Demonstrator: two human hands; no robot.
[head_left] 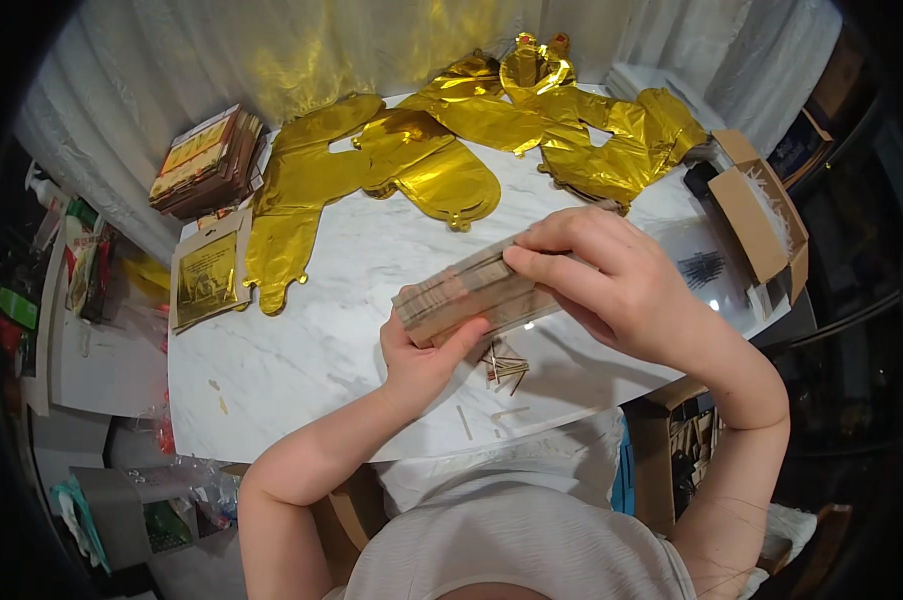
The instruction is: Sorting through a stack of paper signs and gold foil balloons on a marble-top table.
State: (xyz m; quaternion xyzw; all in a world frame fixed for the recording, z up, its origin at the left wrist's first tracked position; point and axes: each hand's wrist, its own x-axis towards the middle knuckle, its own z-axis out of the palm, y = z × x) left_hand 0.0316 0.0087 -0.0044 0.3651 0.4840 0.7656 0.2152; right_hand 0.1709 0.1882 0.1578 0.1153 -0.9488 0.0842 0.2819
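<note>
Over the front middle of the table I hold a thick stack of brown cardboard pieces, tilted with its layered edges toward me. My left hand is wrapped round its left end, the thumb across the near face. My right hand grips the other end, thumb and fingers closed at the upper edge. Below the stack lies a small heap of thin brown strips. Gold foil balloons, flat and uninflated, spread across the back of the table.
The white marble-patterned table fills the middle. A pile of brown packets stands at its back left, with a card sleeve holding gold foil in front. An open cardboard box stands at the right edge. Another carton is below, right of my lap.
</note>
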